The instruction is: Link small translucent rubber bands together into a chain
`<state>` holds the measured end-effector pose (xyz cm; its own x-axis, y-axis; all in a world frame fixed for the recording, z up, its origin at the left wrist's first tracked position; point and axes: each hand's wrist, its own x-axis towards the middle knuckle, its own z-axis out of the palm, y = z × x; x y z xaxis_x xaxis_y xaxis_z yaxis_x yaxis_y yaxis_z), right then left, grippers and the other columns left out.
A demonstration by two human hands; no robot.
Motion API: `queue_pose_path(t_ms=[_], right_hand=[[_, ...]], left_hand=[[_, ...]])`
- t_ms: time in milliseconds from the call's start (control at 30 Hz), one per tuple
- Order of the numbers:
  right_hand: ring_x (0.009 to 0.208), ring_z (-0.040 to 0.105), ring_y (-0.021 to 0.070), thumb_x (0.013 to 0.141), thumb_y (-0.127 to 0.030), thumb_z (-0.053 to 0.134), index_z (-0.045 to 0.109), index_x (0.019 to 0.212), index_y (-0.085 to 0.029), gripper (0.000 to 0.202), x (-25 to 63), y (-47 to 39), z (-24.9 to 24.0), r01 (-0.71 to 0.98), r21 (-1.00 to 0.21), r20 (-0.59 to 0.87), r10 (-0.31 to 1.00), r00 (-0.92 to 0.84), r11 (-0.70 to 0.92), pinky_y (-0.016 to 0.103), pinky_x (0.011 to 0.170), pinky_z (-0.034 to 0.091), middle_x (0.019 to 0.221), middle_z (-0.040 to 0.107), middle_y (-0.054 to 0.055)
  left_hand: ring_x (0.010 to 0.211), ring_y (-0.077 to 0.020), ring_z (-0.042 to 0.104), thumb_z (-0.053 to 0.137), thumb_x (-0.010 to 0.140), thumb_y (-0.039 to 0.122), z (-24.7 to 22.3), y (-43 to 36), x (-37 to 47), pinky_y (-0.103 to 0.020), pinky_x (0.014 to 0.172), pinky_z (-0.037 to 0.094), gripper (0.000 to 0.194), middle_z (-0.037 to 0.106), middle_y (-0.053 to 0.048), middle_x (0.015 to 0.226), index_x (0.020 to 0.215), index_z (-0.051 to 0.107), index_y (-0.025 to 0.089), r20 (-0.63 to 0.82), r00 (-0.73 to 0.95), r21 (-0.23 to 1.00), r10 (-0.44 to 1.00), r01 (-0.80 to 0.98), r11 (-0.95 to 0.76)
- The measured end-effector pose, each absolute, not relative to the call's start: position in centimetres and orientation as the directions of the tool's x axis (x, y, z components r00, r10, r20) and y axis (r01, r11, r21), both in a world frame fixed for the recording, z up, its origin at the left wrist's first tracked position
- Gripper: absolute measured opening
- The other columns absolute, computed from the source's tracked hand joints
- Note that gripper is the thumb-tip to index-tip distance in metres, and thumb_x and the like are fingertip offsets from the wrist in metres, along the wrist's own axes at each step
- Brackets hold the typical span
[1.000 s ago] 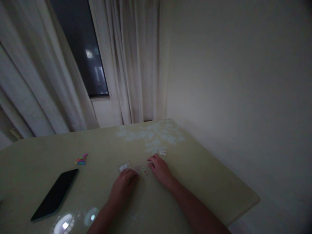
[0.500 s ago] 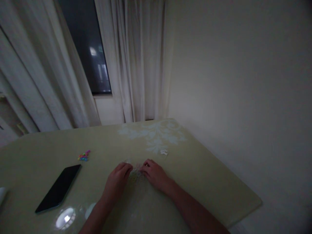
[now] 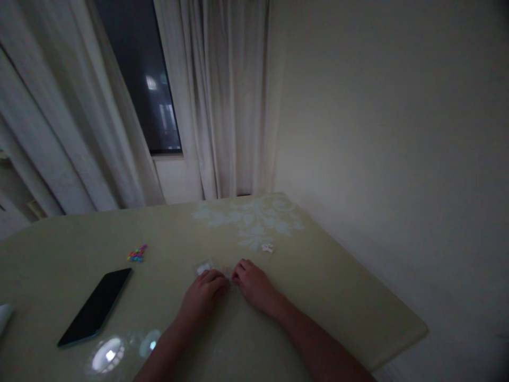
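My left hand rests low over the table with its fingers curled together and pointing right. Facing it, my right hand has its fingers bent and drawn together, the tips close to those of the left. A few small pale, whitish-pink bits show in the narrow gap between the two hands; they are too small and dim to name. Just beyond my left knuckles lies a small clear packet with something whitish in it. What the fingertips grip is hidden.
A small heap of colourful pieces lies to the left, behind a dark tablet. Small white pieces sit beyond my right hand. Light glares off the table at front left. A wall borders the right side.
My left hand has moved right and slightly toward me, over the pale bits, uncovering the clear packet behind it. My right hand has barely shifted.
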<state>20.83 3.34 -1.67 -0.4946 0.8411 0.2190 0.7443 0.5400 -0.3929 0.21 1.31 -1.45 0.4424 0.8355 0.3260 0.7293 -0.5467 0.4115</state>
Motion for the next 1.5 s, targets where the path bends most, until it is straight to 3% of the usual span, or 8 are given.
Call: queue_pose_path(t_ms=[200, 433, 633, 767, 900, 1033, 1200, 1500], right_hand=[[0.104, 0.059, 0.0206, 0.104, -0.015, 0.051, 0.065, 0.102, -0.018, 0.014, 21.0, 3.6, -1.5, 0.733, -0.504, 0.241, 0.889, -0.389, 0.457, 0.03, 0.092, 0.046, 0.109, 0.066, 0.007], [0.101, 0.061, 0.0203, 0.103, -0.013, 0.053, 0.062, 0.102, -0.018, 0.01, 21.0, 3.6, -1.6, 0.682, -0.563, 0.308, 0.884, -0.352, 0.468, 0.03, 0.089, 0.047, 0.107, 0.065, 0.007], [0.097, 0.061, 0.0198, 0.101, -0.012, 0.056, 0.062, 0.099, -0.02, 0.01, 20.6, 4.0, -1.9, 0.615, -0.627, 0.379, 0.877, -0.295, 0.478, 0.03, 0.088, 0.047, 0.102, 0.065, 0.005], [0.095, 0.061, 0.0197, 0.1, -0.011, 0.056, 0.061, 0.098, -0.02, 0.011, 20.5, 4.2, -2.1, 0.592, -0.652, 0.402, 0.878, -0.26, 0.474, 0.031, 0.087, 0.047, 0.102, 0.065, 0.005], [0.094, 0.06, 0.0195, 0.099, -0.01, 0.057, 0.061, 0.097, -0.021, 0.011, 20.7, 4.1, -2.0, 0.582, -0.656, 0.416, 0.874, -0.253, 0.481, 0.031, 0.087, 0.047, 0.1, 0.064, 0.004], [0.092, 0.061, 0.019, 0.098, -0.01, 0.058, 0.061, 0.096, -0.02, 0.012, 20.7, 4.0, -1.8, 0.573, -0.66, 0.42, 0.871, -0.255, 0.486, 0.031, 0.085, 0.047, 0.099, 0.064, 0.004], [0.091, 0.06, 0.0186, 0.098, -0.009, 0.059, 0.062, 0.097, -0.02, 0.012, 20.7, 4.0, -1.8, 0.564, -0.655, 0.441, 0.861, -0.255, 0.503, 0.03, 0.084, 0.047, 0.098, 0.064, 0.004], [0.088, 0.06, 0.0179, 0.098, -0.009, 0.058, 0.062, 0.097, -0.02, 0.012, 20.8, 4.0, -1.9, 0.559, -0.654, 0.443, 0.857, -0.263, 0.51, 0.03, 0.083, 0.047, 0.099, 0.064, 0.003]], left_hand=[[0.091, -0.0244, 0.068, 0.054, 0.095, 0.021, -2.4, 1.5, 0.3, -0.035, 0.086, 0.053, 0.022, 0.075, -0.008, 0.094, 0.088, 0.076, 0.022, 0.353, 0.391, 0.493, 0.85, 0.694, -0.524], [0.09, -0.0244, 0.069, 0.052, 0.099, 0.026, -3.1, 2.1, -0.6, -0.035, 0.082, 0.055, 0.024, 0.075, -0.007, 0.092, 0.092, 0.074, 0.022, 0.377, 0.289, 0.558, 0.88, 0.688, -0.465], [0.111, -0.0305, 0.066, 0.054, 0.098, 0.021, -4.0, 2.3, 0.3, -0.047, 0.098, 0.051, 0.034, 0.074, -0.01, 0.128, 0.126, 0.072, 0.024, 0.45, 0.389, 0.314, 0.804, 0.774, -0.55], [0.11, -0.0314, 0.066, 0.059, 0.098, 0.024, -4.0, 1.7, 1.3, -0.047, 0.097, 0.05, 0.027, 0.076, -0.011, 0.123, 0.119, 0.076, 0.022, 0.402, 0.431, 0.243, 0.808, 0.8, -0.548], [0.1, -0.0272, 0.067, 0.057, 0.099, 0.02, -3.4, 1.3, 1.4, -0.042, 0.093, 0.049, 0.021, 0.077, -0.008, 0.106, 0.101, 0.077, 0.023, 0.374, 0.452, 0.287, 0.81, 0.774, -0.565], [0.099, -0.0265, 0.065, 0.061, 0.094, 0.014, -3.1, 1.3, 1.2, -0.04, 0.092, 0.049, 0.015, 0.075, -0.008, 0.105, 0.093, 0.075, 0.021, 0.351, 0.415, 0.356, 0.84, 0.77, -0.529], [0.101, -0.0269, 0.063, 0.064, 0.088, 0.01, -3.6, 1.6, 1.3, -0.04, 0.092, 0.049, 0.014, 0.073, -0.009, 0.107, 0.091, 0.073, 0.02, 0.32, 0.413, 0.424, 0.853, 0.743, -0.519], [0.098, -0.0261, 0.063, 0.057, 0.092, 0.014, -4.4, 1.5, 1.1, -0.041, 0.091, 0.048, 0.013, 0.072, -0.009, 0.104, 0.091, 0.068, 0.02, 0.376, 0.408, 0.488, 0.832, 0.676, -0.552]])
